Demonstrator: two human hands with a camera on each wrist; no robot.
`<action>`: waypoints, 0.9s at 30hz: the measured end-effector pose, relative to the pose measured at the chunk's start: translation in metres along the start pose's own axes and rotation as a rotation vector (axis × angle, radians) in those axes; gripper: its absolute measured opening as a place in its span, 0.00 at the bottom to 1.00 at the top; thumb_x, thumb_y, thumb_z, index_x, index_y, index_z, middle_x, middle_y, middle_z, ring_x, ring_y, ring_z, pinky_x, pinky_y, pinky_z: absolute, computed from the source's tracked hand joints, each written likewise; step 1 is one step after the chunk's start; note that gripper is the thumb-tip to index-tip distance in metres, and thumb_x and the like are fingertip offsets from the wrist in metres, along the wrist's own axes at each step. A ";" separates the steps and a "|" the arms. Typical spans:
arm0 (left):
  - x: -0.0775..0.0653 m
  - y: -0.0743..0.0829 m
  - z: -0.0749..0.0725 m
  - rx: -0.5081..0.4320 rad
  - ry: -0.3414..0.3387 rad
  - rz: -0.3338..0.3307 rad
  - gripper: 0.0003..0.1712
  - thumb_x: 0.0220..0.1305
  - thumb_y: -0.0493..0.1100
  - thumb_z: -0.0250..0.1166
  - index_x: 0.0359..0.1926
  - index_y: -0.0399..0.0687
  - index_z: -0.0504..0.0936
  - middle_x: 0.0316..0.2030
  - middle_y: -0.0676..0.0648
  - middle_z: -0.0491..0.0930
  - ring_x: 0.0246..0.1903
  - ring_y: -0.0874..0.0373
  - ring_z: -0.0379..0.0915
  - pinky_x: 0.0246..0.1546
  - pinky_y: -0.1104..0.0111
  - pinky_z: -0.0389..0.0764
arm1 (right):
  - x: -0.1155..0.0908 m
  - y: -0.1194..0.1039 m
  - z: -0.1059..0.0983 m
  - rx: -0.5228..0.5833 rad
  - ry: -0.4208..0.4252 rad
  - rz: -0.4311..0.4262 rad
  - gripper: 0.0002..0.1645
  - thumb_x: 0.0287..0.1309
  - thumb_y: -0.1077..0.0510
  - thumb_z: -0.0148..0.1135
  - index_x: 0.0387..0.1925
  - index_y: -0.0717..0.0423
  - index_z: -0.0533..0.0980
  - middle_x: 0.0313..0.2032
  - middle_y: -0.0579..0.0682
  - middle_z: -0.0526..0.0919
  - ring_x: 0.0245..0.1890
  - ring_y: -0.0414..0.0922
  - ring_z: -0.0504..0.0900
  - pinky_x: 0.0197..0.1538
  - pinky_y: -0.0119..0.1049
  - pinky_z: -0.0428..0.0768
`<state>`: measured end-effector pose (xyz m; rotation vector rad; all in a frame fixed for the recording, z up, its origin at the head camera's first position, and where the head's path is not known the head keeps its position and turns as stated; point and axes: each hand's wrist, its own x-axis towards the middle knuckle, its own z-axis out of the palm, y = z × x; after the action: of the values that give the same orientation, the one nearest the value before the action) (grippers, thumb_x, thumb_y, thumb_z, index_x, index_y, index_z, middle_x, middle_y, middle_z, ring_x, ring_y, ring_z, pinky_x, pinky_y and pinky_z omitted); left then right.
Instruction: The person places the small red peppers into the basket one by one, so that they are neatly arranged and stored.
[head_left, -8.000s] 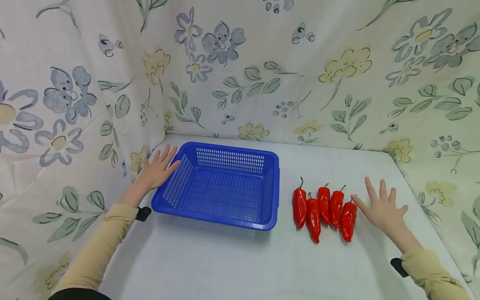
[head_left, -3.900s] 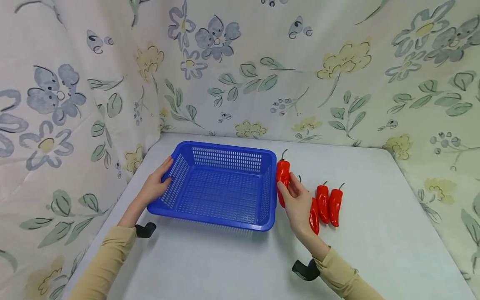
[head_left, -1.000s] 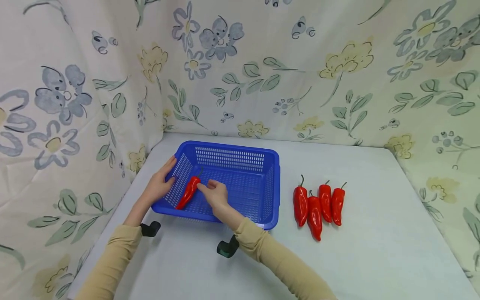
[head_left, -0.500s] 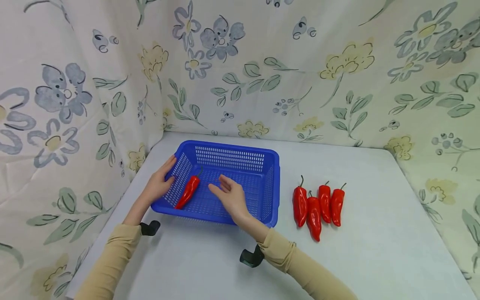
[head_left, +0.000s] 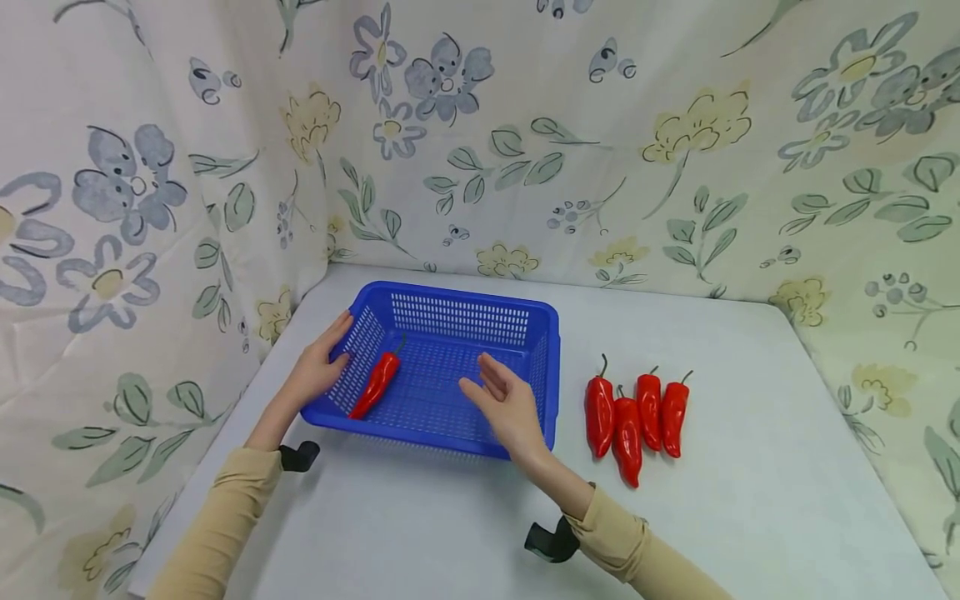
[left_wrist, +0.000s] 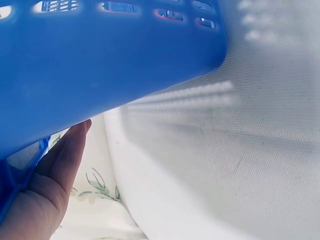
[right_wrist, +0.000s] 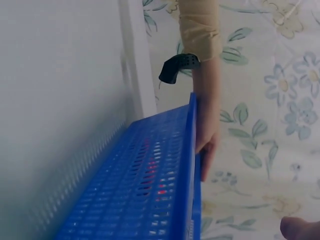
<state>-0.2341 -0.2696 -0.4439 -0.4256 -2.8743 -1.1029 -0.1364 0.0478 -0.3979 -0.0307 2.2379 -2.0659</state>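
Since the earlier head frame, the right hand (head_left: 512, 410) has shifted toward the right side of the blue basket (head_left: 427, 400), away from the pepper lying in it; the left hand (head_left: 315, 371) keeps its place. On my head view, that one red pepper (head_left: 377, 385) rests at the basket's left end, and four peppers (head_left: 627, 442) lie bunched on the desk (head_left: 420, 533), between basket and right edge. I judge one pepper placed and four left to do. My right grip is loosely spread and has hold of nothing; my left grip straddles the rim near the desk's left edge, thumb inside, fingers outside.

My left wrist view adds what the head camera hides: the basket's outer wall, with fingers (left_wrist: 62, 160) just under its rim. The peppers outside don't appear.

My right wrist view looks across from the other side: red shows through the mesh, which I take for the placed pepper. One blurred fingertip (right_wrist: 297, 227) enters at a corner, so this view alone can't tell me that grip's state.
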 end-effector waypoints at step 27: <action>0.001 -0.002 0.001 -0.003 0.003 0.010 0.37 0.62 0.28 0.51 0.72 0.39 0.53 0.74 0.40 0.47 0.71 0.36 0.46 0.67 0.41 0.53 | -0.037 0.018 -0.109 -0.111 0.321 0.004 0.38 0.60 0.49 0.61 0.69 0.51 0.61 0.67 0.49 0.68 0.67 0.47 0.68 0.52 0.19 0.73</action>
<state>-0.2351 -0.2703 -0.4462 -0.4374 -2.8646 -1.1057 -0.1078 0.1605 -0.4055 0.3196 2.5265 -2.0678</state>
